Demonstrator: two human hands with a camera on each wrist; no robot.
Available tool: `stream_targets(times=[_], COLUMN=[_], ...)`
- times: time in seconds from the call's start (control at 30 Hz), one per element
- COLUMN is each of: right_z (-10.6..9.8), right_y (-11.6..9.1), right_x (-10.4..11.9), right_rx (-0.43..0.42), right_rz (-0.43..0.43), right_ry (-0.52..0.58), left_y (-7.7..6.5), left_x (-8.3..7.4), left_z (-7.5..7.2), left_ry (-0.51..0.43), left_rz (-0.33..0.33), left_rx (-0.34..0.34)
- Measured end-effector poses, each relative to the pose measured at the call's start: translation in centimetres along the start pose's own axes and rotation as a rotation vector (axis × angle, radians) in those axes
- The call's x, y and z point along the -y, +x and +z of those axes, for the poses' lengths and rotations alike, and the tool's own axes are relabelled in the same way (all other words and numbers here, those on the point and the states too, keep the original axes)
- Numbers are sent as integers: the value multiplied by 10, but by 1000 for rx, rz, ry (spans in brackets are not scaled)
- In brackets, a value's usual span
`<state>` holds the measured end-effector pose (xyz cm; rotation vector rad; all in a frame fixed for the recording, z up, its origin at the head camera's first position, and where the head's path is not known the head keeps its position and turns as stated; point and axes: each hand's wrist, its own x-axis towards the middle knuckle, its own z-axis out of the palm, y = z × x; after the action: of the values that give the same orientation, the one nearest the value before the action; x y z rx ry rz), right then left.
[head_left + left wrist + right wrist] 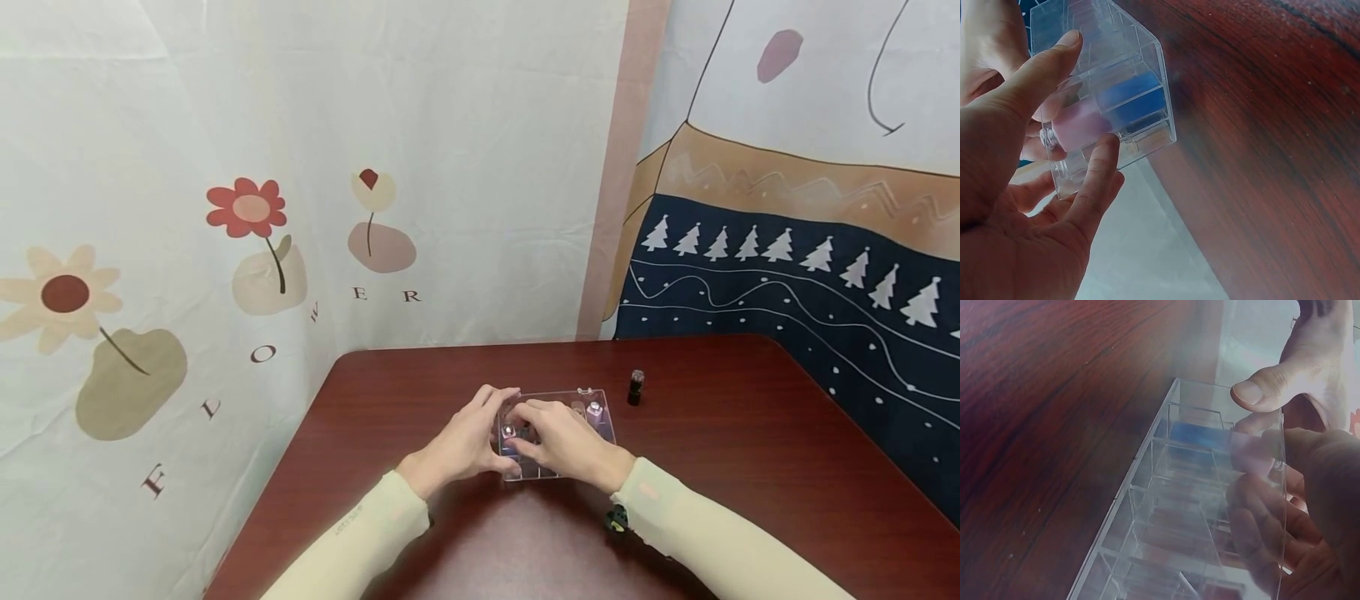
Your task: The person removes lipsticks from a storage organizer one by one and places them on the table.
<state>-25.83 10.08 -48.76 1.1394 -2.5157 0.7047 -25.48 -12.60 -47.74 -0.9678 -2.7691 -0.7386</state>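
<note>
A clear plastic compartment box (pixel 530 468) stands on the table in the head view. My left hand (pixel 463 437) grips its left end, thumb at the near side and fingers round toward the far side. Over the box, my right hand (pixel 562 437) pinches a small pink-and-blue bottle (pixel 1082 123) with a clear knobbed top between thumb and fingers. This bottle sits in the left end compartment, seen through the wall in both wrist views. A second pink bottle (pixel 595 412) with a shiny top stands in the far right part, partly behind my right hand.
A small black bottle (pixel 635 388) with a clear top stands on the table to the right of the box. The dark red wooden table (pixel 720 450) ends at a printed cloth (pixel 480 167) behind and at the left. A navy patterned cloth (pixel 787 283) hangs along the right.
</note>
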Motion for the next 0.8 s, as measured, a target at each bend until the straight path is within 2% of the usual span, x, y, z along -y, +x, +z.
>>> stream_targets(times=[0.8], right_z=[2], right_y=[-1], right_x=[3], right_rx=[-30], right_rz=[2], right_ry=[-4], left_y=[-2], left_x=[-3], left_z=[-1], left_ry=[-12], left_rz=[-24], left_rx=[3])
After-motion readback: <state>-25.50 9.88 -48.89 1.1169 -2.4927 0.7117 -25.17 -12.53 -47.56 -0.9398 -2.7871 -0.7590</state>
